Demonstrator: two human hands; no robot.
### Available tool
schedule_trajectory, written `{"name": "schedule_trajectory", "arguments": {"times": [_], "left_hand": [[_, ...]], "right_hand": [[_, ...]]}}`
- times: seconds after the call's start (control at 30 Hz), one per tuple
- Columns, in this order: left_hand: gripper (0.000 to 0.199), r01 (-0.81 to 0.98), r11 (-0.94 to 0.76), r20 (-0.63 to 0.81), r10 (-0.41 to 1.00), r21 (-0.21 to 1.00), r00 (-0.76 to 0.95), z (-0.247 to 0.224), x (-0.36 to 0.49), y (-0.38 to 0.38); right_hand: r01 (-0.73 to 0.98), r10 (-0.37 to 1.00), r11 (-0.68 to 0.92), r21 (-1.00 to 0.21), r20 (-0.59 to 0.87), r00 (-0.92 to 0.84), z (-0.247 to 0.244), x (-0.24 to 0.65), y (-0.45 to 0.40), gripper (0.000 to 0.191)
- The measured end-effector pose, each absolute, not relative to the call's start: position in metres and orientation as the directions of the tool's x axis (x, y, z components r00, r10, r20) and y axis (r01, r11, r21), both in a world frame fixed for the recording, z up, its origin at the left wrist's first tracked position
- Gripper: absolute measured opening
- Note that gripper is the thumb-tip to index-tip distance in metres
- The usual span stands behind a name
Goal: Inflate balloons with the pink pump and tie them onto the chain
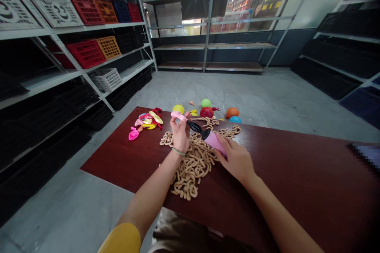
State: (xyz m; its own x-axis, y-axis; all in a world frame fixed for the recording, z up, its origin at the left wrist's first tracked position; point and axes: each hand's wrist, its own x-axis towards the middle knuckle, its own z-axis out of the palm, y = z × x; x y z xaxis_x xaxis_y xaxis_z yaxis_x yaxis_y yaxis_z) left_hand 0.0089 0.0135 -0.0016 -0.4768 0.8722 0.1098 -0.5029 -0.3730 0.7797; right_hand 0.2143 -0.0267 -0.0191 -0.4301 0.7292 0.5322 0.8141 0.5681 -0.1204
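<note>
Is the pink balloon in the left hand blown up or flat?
Flat: the pink balloon pinched in the left hand is a limp, narrow strip by the black nozzle of the pump, unlike the round balloons farther off.

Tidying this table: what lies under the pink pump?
Tan coiled strands and the red table show beside the pump; the right hand and pump itself hide whatever is directly beneath.

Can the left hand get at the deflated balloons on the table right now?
Probably yes. The deflated balloons lie just beyond the left hand, with nothing between them, though that hand is pinching a pink balloon and would likely have to let it go first.
</note>
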Motion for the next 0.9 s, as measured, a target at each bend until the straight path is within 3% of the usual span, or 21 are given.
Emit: {"name": "schedule_trajectory", "arguments": {"times": [0.13, 0.23, 0.47, 0.9], "left_hand": [[0.040, -0.513, -0.366, 0.116, 0.884, 0.777, -0.454, -0.0001, 0.0127, 0.0115], [0.034, -0.573, -0.370, 0.113, 0.894, 0.731, -0.434, -0.0005, 0.0126, 0.0116], [0.033, -0.630, -0.208, -0.067, 0.921, 0.748, -0.384, -0.0045, 0.0104, 0.0116], [0.029, -0.587, -0.299, 0.045, 0.912, 0.752, -0.407, 0.0025, 0.0149, 0.0105]], "right_hand": [[0.827, 0.742, 0.549, -0.117, 0.525, -0.418, -0.0199, 0.2141, -0.0271, 0.054], [0.832, 0.744, 0.544, -0.106, 0.520, -0.420, -0.0196, 0.2128, -0.0275, 0.054], [0.821, 0.722, 0.562, -0.097, 0.542, -0.430, -0.0188, 0.2099, -0.0280, 0.053], [0.807, 0.722, 0.580, -0.107, 0.525, -0.449, -0.0188, 0.2090, -0.0283, 0.054]]}}
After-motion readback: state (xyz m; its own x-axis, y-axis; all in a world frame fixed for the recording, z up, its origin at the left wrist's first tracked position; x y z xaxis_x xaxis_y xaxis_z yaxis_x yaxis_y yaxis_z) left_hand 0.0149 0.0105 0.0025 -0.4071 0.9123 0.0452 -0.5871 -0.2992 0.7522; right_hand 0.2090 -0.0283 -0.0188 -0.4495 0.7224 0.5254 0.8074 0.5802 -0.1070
